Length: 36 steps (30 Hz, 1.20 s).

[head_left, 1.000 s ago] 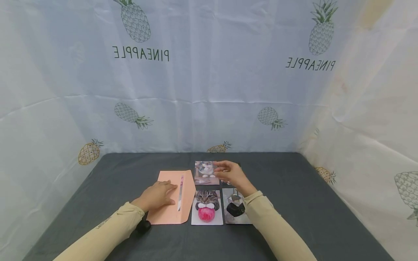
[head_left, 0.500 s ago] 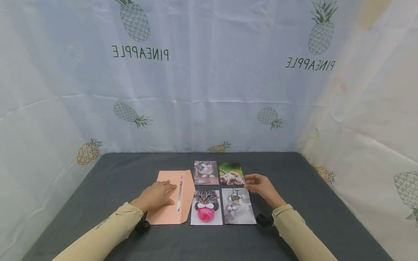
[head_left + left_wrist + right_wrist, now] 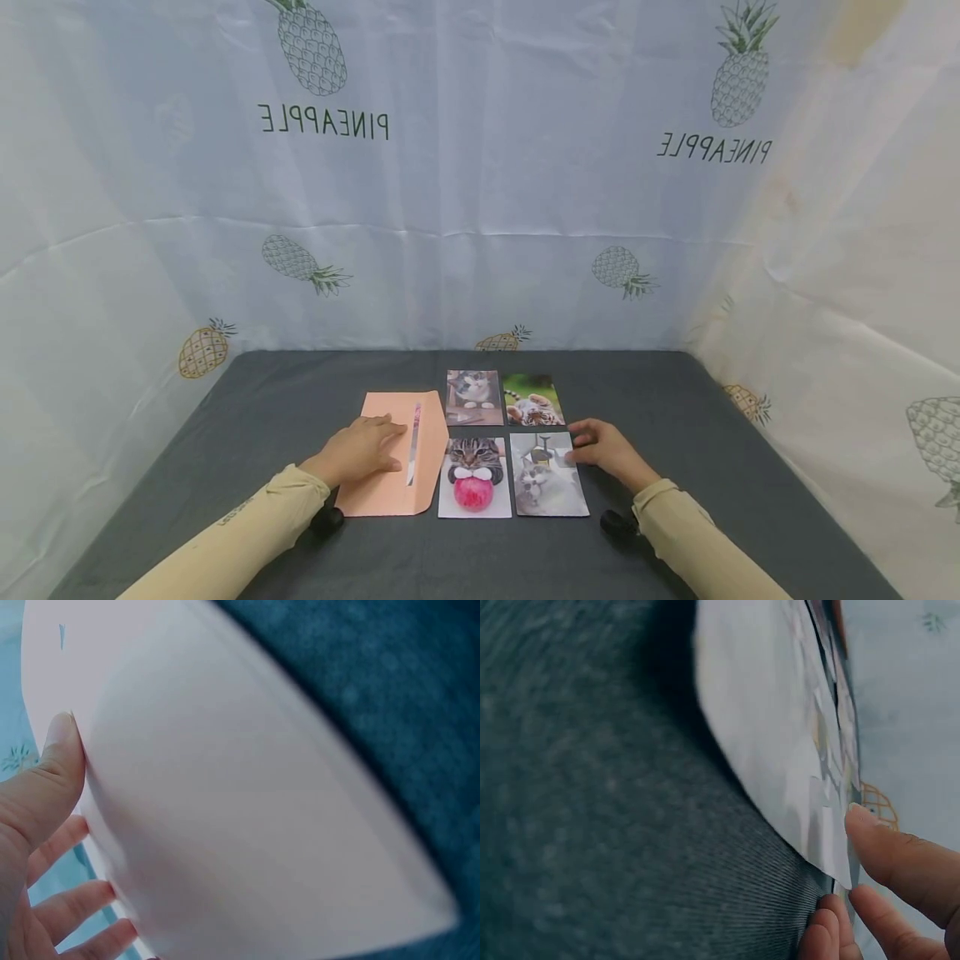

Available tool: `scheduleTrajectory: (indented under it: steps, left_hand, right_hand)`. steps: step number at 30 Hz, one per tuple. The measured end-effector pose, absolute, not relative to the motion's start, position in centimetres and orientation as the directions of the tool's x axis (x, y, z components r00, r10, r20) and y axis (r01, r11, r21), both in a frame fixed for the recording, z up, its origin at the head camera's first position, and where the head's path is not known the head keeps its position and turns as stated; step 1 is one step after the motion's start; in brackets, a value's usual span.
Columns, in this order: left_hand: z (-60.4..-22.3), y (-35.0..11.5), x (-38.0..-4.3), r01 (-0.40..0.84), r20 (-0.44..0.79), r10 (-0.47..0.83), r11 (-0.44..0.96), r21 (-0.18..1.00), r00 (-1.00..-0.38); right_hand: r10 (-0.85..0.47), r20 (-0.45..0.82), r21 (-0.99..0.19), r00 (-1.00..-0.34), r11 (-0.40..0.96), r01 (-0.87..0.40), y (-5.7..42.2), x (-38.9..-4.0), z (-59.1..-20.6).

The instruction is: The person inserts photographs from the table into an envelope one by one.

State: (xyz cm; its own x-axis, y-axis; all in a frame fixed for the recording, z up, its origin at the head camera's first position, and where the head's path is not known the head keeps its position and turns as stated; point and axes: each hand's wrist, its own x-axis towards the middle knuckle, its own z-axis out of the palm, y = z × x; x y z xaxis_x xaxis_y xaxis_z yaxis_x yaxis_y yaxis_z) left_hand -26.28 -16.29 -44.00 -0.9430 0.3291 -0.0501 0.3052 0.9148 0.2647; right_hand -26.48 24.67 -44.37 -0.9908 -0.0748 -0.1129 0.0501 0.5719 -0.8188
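Observation:
My left hand [image 3: 356,451] lies with fingers spread on a peach envelope [image 3: 386,493], its flap side toward the right; the left wrist view shows the thumb and fingertips on the pale paper [image 3: 225,772]. A narrow printed strip [image 3: 413,446] shows in the envelope's middle. At the right, my right hand [image 3: 606,450] touches the upper right edge of a photo card of a white cat [image 3: 543,487]. Up close, the thumb rests by that card's corner [image 3: 825,840], other fingers beside it. A photo card of a tiger cub [image 3: 531,396] lies just behind.
Left of these lie two more photo cards, a sitting cat [image 3: 474,392] behind and a tabby with a pink ball [image 3: 474,492] in front. All rest on a dark cloth-covered table [image 3: 465,558]. White pineapple-print curtains [image 3: 480,183] enclose the back and sides.
My right hand has moved right and toward me, from over the tiger cub card to the white cat card's edge, uncovering both. My left hand has stayed on the envelope.

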Motion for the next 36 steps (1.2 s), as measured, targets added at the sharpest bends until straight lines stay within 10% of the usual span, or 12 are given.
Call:
scheduleTrajectory:
  steps: [36]
  left_hand:
    - [-44.0, -16.3, -26.3, 0.306, -0.046, 0.328, 0.917, 0.257, -0.943]
  right_hand:
    - [0.016, -0.068, -0.735, -0.998, 0.675, 0.060, 22.8, -25.9, -44.4]
